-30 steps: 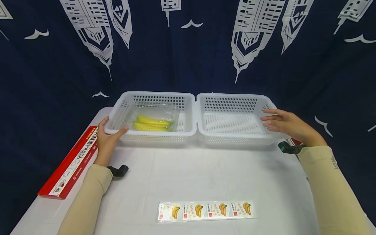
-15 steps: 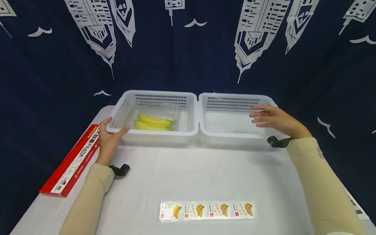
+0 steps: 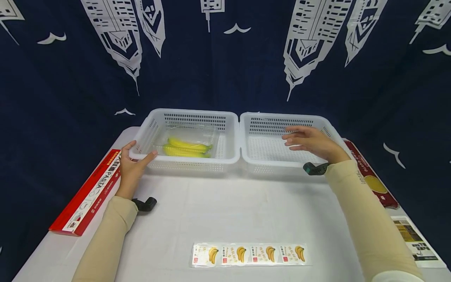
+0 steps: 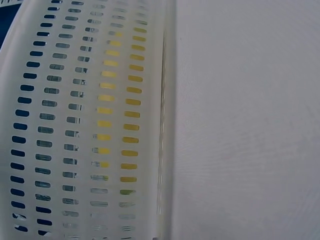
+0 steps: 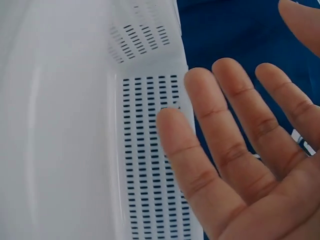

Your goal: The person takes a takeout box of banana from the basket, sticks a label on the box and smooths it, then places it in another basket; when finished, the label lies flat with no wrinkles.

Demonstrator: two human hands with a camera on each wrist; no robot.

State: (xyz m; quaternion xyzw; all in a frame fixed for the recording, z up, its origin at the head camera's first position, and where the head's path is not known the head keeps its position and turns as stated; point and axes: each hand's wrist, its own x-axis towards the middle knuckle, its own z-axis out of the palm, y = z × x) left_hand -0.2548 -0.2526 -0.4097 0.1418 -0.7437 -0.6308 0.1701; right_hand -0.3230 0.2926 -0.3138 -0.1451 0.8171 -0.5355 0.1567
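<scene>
My left hand (image 3: 131,168) grips the front left corner of a white perforated plastic basket (image 3: 230,156), thumb along the front rim. Inside it, a clear plastic box (image 3: 202,131) holds yellow bananas (image 3: 188,147). Through the slots of the basket's front wall (image 4: 82,125), yellow patches show in the left wrist view. Over a second white basket (image 3: 258,152), with nothing seen in it, hovers my right hand (image 3: 315,143). Its fingers (image 5: 235,155) are spread and hold nothing, the right wrist view shows.
A strip of banana-printed labels (image 3: 250,254) lies near the table's front. Along the left edge is a red pasta box (image 3: 88,192). At right lie a dark red package (image 3: 370,176) and a printed card (image 3: 417,243). A navy patterned cloth (image 3: 211,70) hangs behind.
My right hand has moved left from the right basket's right rim to above its inside, uncovering the package and card at right. My left hand keeps its hold on the left basket.
</scene>
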